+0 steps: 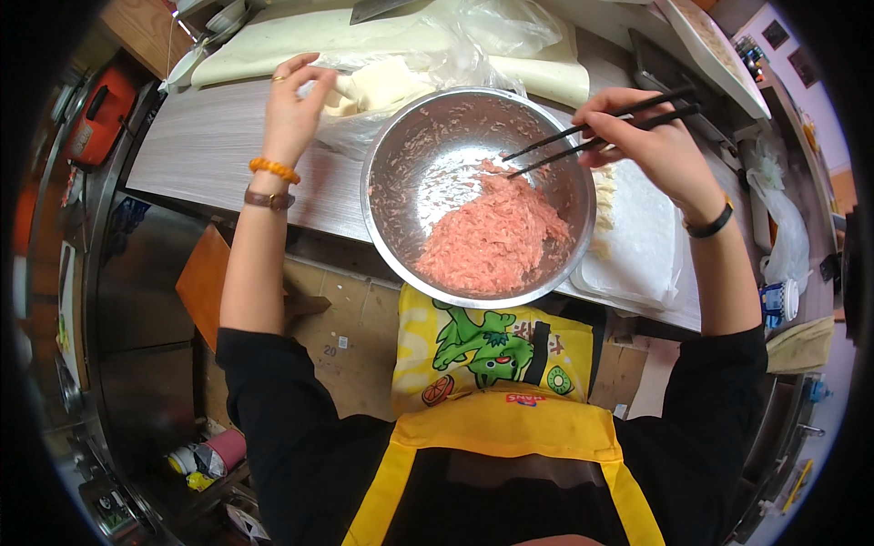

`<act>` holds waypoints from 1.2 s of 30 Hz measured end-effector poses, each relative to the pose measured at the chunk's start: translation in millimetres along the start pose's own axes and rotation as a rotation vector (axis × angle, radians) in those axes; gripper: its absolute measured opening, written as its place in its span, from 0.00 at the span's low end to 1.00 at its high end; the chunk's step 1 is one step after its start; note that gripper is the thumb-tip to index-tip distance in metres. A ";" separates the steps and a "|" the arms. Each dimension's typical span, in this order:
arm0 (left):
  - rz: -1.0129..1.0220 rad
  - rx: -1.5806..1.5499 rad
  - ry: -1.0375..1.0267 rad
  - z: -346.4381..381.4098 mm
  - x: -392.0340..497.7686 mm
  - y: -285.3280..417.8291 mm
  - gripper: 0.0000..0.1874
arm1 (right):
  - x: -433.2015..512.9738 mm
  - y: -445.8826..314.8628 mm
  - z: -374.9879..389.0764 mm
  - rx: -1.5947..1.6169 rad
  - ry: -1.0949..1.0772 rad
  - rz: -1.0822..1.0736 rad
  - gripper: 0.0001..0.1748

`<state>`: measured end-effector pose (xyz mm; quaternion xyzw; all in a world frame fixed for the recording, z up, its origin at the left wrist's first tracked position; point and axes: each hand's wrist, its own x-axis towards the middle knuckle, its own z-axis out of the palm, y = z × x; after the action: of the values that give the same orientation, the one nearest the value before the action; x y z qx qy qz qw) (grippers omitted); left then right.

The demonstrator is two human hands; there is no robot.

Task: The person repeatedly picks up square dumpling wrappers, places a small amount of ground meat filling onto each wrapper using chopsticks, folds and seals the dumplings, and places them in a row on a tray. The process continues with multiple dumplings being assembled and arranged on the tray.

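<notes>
A large stainless steel bowl (372, 225) rests at the table's front edge, slightly tilted towards me. Pink ground meat (491, 232) is heaped in its lower part, with smears up the wall. My right hand (635, 136) grips a pair of black chopsticks (553, 147) whose tips are at the top of the meat. My left hand (300, 95) is raised left of the bowl, its fingertips near the clear plastic bag (348, 130) around a stack of pale dough wrappers (386, 82). Whether the fingers pinch the plastic cannot be told.
A tray lined with white paper (642, 232) lies right of the bowl, with pale dough pieces (603, 205) partly hidden by the bowl. A pale rolled sheet (266, 51) spans the back of the grey table (205, 143), near a blade (375, 9). A white tray (717, 61) stands at the back right.
</notes>
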<state>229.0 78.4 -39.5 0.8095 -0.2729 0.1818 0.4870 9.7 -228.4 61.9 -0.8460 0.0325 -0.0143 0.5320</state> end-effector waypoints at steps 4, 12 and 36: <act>-0.401 -0.659 0.006 -19.4 -19.3 13.7 0.13 | 23.8 16.1 21.6 -0.162 -0.011 -0.030 0.10; -0.876 -0.768 -0.105 -79.9 -88.4 -3.2 0.15 | 29.2 1.9 5.9 0.059 0.071 0.102 0.11; -0.716 -1.940 0.521 -22.8 -179.3 78.9 0.24 | 27.9 32.9 25.0 0.191 0.068 0.183 0.12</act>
<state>38.8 116.3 -75.0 0.0448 0.0655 -0.0997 0.9918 37.7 -222.1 21.2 -0.7839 0.1261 0.0028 0.6079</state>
